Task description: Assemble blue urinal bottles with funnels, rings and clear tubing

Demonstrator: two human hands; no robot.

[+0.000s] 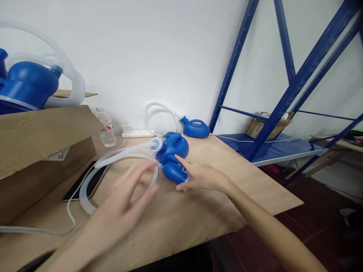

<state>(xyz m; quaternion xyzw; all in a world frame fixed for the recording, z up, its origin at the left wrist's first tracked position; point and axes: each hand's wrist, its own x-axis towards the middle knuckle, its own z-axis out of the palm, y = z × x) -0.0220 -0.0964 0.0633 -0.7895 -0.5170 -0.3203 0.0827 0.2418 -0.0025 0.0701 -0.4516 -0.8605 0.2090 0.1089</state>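
Note:
On the table lies a blue urinal bottle (178, 145) with a moulded handle and a white collar, from which a translucent hose (124, 151) loops to the left. In front of it is a smaller rounded blue piece (172, 172) with a pale end; whether the two are joined I cannot tell. My right hand (198, 176) grips this piece at its pale end, thumb below and fingers above. My left hand (127, 192), blurred by motion, is just left of it near the hose, its thumb and fingers apart and nothing between them.
A cardboard box (42, 139) on the left holds more blue bottles (34, 81) with hoses. Behind stand a water bottle (107, 128), a power strip (138, 133) and another blue urinal bottle (196, 130). A phone (82, 185) lies under the hose. Blue shelving (235, 56) rises at right.

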